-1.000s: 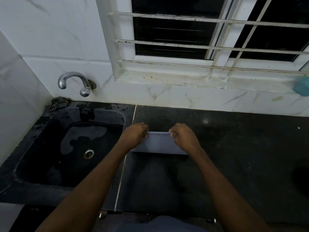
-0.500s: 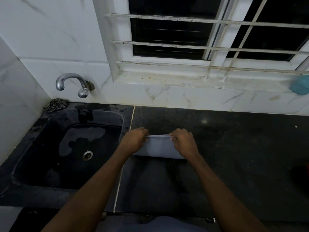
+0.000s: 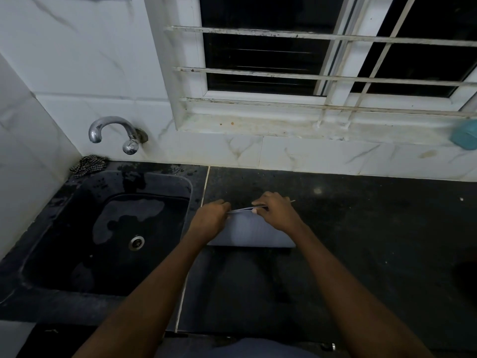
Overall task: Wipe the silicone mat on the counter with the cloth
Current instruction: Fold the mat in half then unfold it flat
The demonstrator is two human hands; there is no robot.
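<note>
A pale grey-blue silicone mat (image 3: 251, 232) stands folded on the dark counter (image 3: 361, 228), its lower fold resting on the surface. My left hand (image 3: 210, 220) pinches the left end of its upper edges. My right hand (image 3: 277, 213) pinches the same edges further right, and a short tip of the mat pokes out past its knuckles. A checkered cloth (image 3: 87, 164) lies crumpled in the back left corner behind the sink, apart from both hands.
A black sink (image 3: 108, 228) with a steel drain lies left of the mat, under a chrome tap (image 3: 113, 133). A white tiled wall and a barred window run along the back. A teal object (image 3: 464, 136) sits on the sill at far right.
My hands have drawn slightly closer together along the mat's top edge, and the right end of that edge now shows beyond my right hand. The mat stays in the same place.
</note>
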